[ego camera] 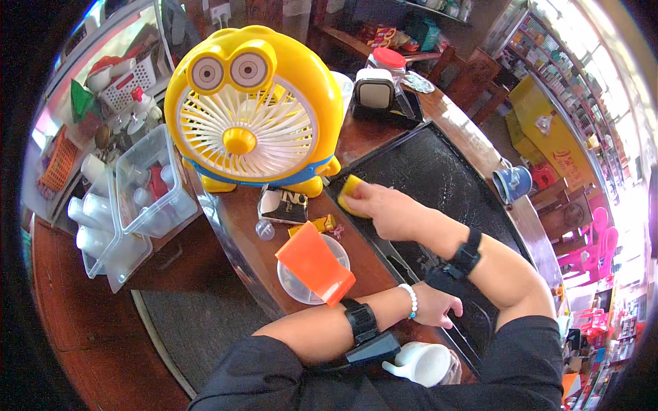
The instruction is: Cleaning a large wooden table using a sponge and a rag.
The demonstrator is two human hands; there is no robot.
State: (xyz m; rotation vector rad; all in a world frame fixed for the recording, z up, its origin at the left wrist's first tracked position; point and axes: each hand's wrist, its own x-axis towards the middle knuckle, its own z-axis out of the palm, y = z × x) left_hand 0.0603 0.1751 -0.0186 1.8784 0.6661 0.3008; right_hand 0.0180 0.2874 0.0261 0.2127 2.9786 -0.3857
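Note:
A yellow sponge (350,197) is gripped in my right hand (385,208), resting at the near-left edge of a wet-looking black tray (442,169) that lies on a wooden counter. Lower down, my left hand (434,306), with a white bead bracelet at the wrist, is over the tray's lower end. Its fingers are partly spread and hold nothing that shows. A white mug (431,363) stands just below it. An orange plastic piece (313,264) lies across a round clear container (293,284) left of the tray. Black straps circle both forearms.
A yellow cartoon-faced fan (239,141) stands at the counter's far left, with a black-and-white packet (282,204) before it. Clear plastic bins (149,205) with cups are further left. A red-lidded jar (389,58) stands behind the tray; a blue cup (512,184) is at right.

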